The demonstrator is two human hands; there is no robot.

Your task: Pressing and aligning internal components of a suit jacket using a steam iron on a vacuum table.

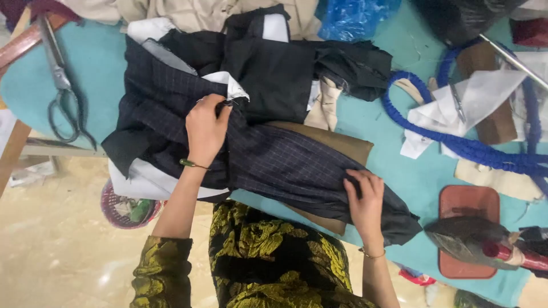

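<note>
Teal padded table point(394, 142) fills most of the head view, with pale polished floor point(63, 251) below its near edge. Left hand point(205, 128) lies on a dark checked garment point(268, 157), fingers curled and pinching the cloth just beside a white lining corner point(231, 85). Right hand point(365, 199) rests on the garment's narrow end near the table's near edge, fingers bent and gripping a fold. Garment lies stretched between the two hands, running from upper left to lower right, partly over a brown pad point(342, 145) that shows beneath it. Black fabric pieces point(279, 68) are heaped just beyond the garment, touching it. Scissors point(63, 91) lie at the far left of the table, well apart from both hands. Blue braided hose point(456, 142) loops across the right side, with white cloth scraps point(451, 111) lying over it. Iron point(479, 242) sits on a reddish mat point(468, 202) at the right, near the right hand but not touching it. Blue plastic bag point(348, 17) is at the far edge. Red basket point(128, 208) stands on the floor under the table's near left edge. Both wrists carry thin bracelets; sleeves are yellow-and-black patterned.
</note>
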